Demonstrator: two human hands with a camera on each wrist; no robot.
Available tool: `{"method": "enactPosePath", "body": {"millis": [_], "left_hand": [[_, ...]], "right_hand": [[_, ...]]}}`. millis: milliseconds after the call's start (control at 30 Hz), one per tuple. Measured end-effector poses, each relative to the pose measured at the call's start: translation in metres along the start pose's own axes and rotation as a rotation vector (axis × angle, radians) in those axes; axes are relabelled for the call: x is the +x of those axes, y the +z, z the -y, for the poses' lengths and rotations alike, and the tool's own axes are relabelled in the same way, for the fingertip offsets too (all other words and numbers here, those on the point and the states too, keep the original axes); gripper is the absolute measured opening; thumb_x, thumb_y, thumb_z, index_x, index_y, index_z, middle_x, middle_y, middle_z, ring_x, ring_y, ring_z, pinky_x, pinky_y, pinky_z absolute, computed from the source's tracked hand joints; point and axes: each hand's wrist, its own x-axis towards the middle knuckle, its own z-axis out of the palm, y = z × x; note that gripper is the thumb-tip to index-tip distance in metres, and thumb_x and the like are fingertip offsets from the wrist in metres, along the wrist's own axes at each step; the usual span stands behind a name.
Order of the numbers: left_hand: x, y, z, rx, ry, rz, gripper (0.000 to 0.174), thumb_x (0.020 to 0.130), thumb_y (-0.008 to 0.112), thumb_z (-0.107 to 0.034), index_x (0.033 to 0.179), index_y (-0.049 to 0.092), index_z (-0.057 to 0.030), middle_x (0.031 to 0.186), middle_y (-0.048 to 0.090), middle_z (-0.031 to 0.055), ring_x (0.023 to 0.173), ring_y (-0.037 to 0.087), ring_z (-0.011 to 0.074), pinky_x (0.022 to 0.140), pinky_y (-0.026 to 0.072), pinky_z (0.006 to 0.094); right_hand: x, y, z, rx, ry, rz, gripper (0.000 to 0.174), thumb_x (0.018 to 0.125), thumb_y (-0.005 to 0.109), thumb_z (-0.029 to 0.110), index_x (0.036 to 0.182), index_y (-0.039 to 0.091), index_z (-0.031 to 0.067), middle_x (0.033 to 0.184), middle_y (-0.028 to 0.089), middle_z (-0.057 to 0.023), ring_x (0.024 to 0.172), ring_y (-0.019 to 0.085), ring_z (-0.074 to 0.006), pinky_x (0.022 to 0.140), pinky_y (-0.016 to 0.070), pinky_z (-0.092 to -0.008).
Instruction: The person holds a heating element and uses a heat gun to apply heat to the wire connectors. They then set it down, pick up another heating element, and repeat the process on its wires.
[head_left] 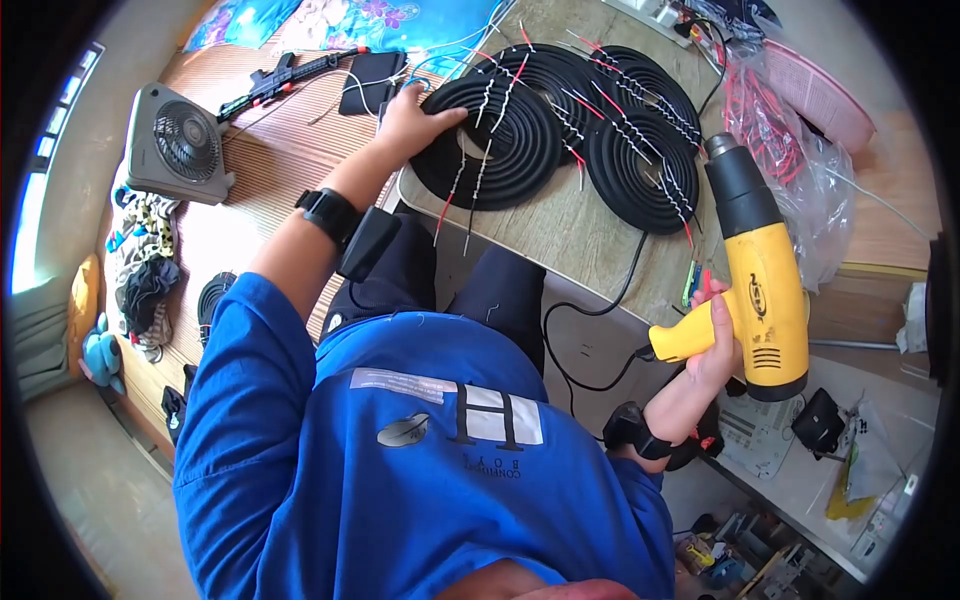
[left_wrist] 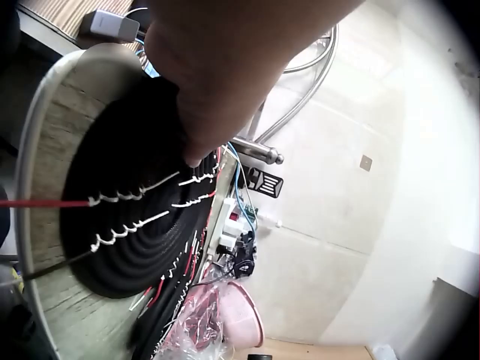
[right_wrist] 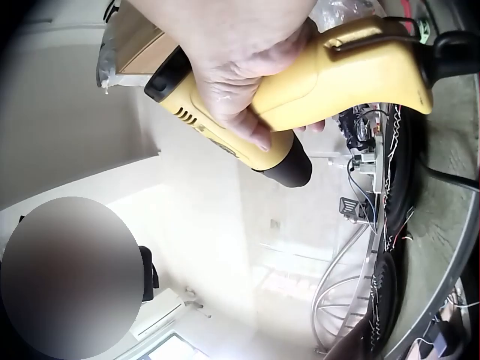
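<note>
My left hand (head_left: 410,125) rests at the near left edge of a flat black cable coil (head_left: 535,155), its thumb stretched over the coils. In the left wrist view the same hand (left_wrist: 214,82) covers part of the coil. Twisted white wires with red and black ends (head_left: 480,170) lie across it. My right hand (head_left: 718,345) grips a yellow and black heat gun (head_left: 768,285) where handle meets body. The gun is raised to the right of the table, its black nozzle (head_left: 735,165) pointing away from me. A black power cord (head_left: 600,305) runs from its handle.
More black coils (head_left: 640,170) lie to the right on the table (head_left: 570,235). Beyond them are a plastic bag with red wires (head_left: 760,120) and a pink basin (head_left: 820,95). A small fan (head_left: 180,145), a toy rifle (head_left: 290,80) and a black box (head_left: 372,85) sit on the left.
</note>
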Motion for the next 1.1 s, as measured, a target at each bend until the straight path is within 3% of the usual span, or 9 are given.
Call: {"method": "enactPosePath", "body": {"millis": [100, 267, 367, 667, 1100], "left_hand": [[-0.019, -0.011, -0.006, -0.521, -0.313, 0.335, 0.054, 0.067, 0.070, -0.027, 0.107, 0.046, 0.0014, 0.097, 0.054, 0.0127, 0.087, 0.054, 0.0166, 0.076, 0.0441, 0.0254], [-0.033, -0.021, -0.022, -0.598, -0.215, 0.134, 0.049, 0.070, 0.068, -0.017, 0.108, 0.043, -0.0006, 0.094, 0.055, 0.0079, 0.084, 0.055, 0.0127, 0.074, 0.0450, 0.0225], [-0.043, -0.036, -0.036, -0.974, -0.079, 0.135, 0.041, 0.073, 0.064, -0.008, 0.107, 0.041, -0.0029, 0.094, 0.055, 0.0058, 0.085, 0.054, 0.0113, 0.075, 0.0448, 0.0230], [-0.057, -0.045, -0.056, -1.072, 0.029, 0.196, 0.035, 0.073, 0.064, -0.008, 0.100, 0.042, -0.0045, 0.090, 0.055, 0.0032, 0.083, 0.053, 0.0088, 0.073, 0.0450, 0.0217], [-0.060, -0.050, -0.055, -1.007, 0.074, 0.239, 0.032, 0.073, 0.065, -0.007, 0.098, 0.045, -0.0044, 0.088, 0.055, 0.0022, 0.081, 0.053, 0.0077, 0.072, 0.0446, 0.0210]], "right_hand": [[0.001, 0.012, 0.000, 0.014, -0.008, 0.054, 0.034, 0.076, 0.055, 0.004, 0.109, 0.045, -0.0007, 0.091, 0.056, -0.0119, 0.074, 0.056, -0.0189, 0.069, 0.0470, -0.0294], [-0.004, 0.025, 0.001, 0.006, -0.005, 0.107, 0.034, 0.077, 0.053, 0.002, 0.109, 0.045, -0.0011, 0.092, 0.055, -0.0119, 0.073, 0.056, -0.0180, 0.068, 0.0472, -0.0293], [-0.002, 0.032, -0.001, -0.003, -0.015, 0.133, 0.034, 0.076, 0.053, 0.000, 0.110, 0.044, -0.0011, 0.093, 0.055, -0.0120, 0.074, 0.056, -0.0182, 0.069, 0.0473, -0.0295], [0.006, 0.059, 0.022, -0.145, -0.116, 0.351, 0.043, 0.070, 0.058, -0.007, 0.111, 0.045, -0.0006, 0.099, 0.054, -0.0126, 0.085, 0.055, -0.0203, 0.075, 0.0460, -0.0299], [0.013, 0.083, 0.045, -0.214, -0.101, 0.365, 0.044, 0.069, 0.060, -0.007, 0.110, 0.046, -0.0004, 0.101, 0.054, -0.0111, 0.090, 0.055, -0.0194, 0.080, 0.0435, -0.0282]]}}
